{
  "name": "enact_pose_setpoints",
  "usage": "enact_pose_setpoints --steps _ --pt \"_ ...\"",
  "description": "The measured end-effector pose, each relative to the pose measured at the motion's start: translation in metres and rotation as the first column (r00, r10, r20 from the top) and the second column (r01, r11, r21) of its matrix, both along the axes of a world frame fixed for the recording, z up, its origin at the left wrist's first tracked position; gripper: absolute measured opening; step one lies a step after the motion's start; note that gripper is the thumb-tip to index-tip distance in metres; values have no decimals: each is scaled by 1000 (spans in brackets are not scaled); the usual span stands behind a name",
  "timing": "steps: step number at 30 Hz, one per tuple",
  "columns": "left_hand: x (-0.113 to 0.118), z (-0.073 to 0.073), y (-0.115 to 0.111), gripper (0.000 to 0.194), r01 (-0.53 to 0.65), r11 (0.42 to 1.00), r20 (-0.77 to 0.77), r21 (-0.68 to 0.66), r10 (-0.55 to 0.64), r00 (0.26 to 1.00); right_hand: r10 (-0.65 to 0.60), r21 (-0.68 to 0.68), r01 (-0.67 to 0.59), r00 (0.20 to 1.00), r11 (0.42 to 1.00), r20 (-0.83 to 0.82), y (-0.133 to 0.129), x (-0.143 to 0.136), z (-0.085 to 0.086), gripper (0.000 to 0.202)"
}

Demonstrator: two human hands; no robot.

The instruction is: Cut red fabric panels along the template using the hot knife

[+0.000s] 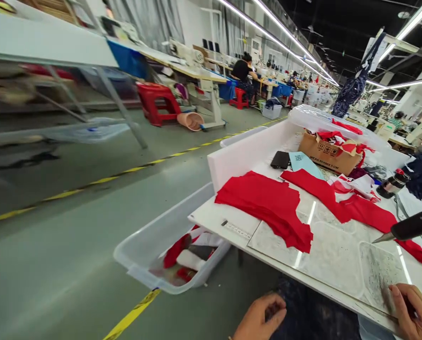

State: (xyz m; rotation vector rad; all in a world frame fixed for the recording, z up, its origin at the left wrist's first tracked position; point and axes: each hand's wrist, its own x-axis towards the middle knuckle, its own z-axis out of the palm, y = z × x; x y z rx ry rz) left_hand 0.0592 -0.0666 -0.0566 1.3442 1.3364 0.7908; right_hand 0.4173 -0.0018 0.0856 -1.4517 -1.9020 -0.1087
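The left grip (257, 318) is curled loosely, with nothing seen in it, just off the front edge of the worktop (334, 248). The right grip (417, 314) is at that edge, loosely curled too, and it looks bare. Past the left grip lies the red cloth (260, 196), flat and in layers. It looks light, soft and floppy, and its layers may slide, so pinch them all together by the near edge. Farther off sits a cardboard box (326, 156).

Bare left hand (260, 317) and right hand (415, 312), dark mottled clothing (315, 309)
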Motion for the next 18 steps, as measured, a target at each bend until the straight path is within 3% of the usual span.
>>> enact_pose_setpoints --steps 2,5,8,10,13,18 --pt "-11 31 -3 37 126 992 59 15 -126 990 28 18 -29 999 999 17 1 -3 3 35" --pt "-37 93 1 41 344 936 208 71 -352 913 53 45 -54 998 998 29 3 -4 4 33" --pt "-56 154 15 39 393 909 186 137 -413 891 66 110 -70 997 992 36 4 -7 1 31" --pt "-61 183 28 33 421 891 99 172 -441 892 54 131 -63 996 989 73 5 -15 2 29" --pt "-54 206 54 25 502 828 -87 250 -497 864 80 132 -95 990 987 117 9 -32 12 25" --pt "-14 208 111 26 694 616 -444 373 -538 716 201 163 -232 961 959 190 50 -57 38 14"
